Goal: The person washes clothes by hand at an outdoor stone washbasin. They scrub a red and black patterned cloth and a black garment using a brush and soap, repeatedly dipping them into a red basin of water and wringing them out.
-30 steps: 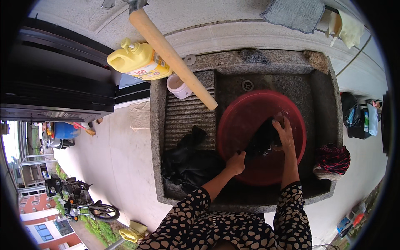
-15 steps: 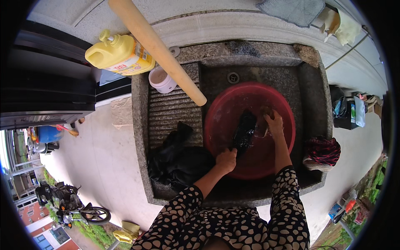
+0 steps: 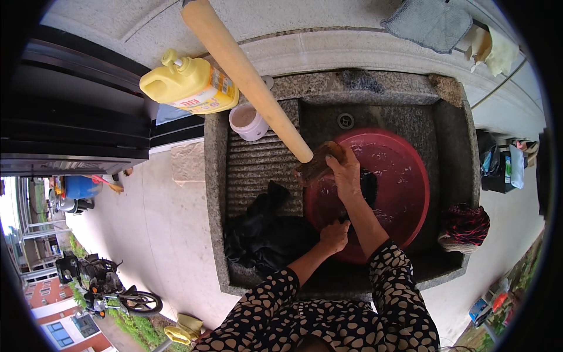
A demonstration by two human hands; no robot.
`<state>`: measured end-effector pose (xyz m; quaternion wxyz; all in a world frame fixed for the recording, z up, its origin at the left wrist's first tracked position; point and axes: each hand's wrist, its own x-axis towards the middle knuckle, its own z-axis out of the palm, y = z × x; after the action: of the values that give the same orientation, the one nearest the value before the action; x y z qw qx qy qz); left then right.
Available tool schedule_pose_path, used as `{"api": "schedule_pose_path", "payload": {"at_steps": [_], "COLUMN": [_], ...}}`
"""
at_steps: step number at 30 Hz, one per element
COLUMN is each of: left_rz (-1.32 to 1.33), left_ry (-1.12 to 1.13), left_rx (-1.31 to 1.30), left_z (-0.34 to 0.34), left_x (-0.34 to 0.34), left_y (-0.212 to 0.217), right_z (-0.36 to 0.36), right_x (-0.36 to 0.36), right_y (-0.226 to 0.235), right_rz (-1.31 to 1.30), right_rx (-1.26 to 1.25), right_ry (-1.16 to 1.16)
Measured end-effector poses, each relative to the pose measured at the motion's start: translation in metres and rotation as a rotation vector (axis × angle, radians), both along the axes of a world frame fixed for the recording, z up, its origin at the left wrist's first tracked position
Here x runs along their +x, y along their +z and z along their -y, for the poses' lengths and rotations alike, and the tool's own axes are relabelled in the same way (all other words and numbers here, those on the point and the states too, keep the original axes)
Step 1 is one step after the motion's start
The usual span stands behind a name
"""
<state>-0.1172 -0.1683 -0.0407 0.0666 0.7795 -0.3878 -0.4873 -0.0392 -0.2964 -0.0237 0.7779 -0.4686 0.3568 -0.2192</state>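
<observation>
My left hand (image 3: 335, 236) is closed on the near end of a dark, wet item (image 3: 369, 186), which lies in the red basin (image 3: 423, 202) and is partly covered by my right forearm. Whether it is cloth or a shoe, I cannot tell. A brown scrub brush (image 3: 314, 166), its bristles hard to make out, is gripped in my right hand (image 3: 345, 170). That hand is over the basin's left rim, close to the lower end of a pale tan pole (image 3: 249, 79). Water with some suds shows in the basin.
The basin stands in a stone sink (image 3: 214, 193). Black cloth (image 3: 264, 237) lies on its ribbed washboard (image 3: 251, 161), below a white tub (image 3: 249, 126). A yellow pump jug (image 3: 190, 88) is at the far left; a dark red and black bundle (image 3: 465, 226) is on the right edge.
My right hand has moved left with the brush, from inside the basin to its left rim. The left hand keeps hold of the dark item. The whole view has shifted slightly.
</observation>
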Motion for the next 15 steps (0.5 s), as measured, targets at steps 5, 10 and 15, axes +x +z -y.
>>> {"api": "schedule_pose_path", "payload": {"at_steps": [5, 10, 15], "left_rz": [-0.286, -0.196, -0.07], "left_ry": [0.522, 0.363, 0.555], "left_rx": [-0.487, -0.296, -0.087], "left_z": [-0.058, -0.054, 0.0], "left_x": [-0.058, -0.026, 0.015], "left_y": [-0.174, -0.132, 0.0], "right_z": [-0.081, -0.057, 0.018], "right_x": [0.084, 0.039, -0.095], "right_y": [-0.006, 0.003, -0.017], "right_rz": [-0.223, -0.43, -1.066], "right_rx": [-0.156, -0.978, -1.273], "right_ry": [0.237, 0.207, 0.414]}}
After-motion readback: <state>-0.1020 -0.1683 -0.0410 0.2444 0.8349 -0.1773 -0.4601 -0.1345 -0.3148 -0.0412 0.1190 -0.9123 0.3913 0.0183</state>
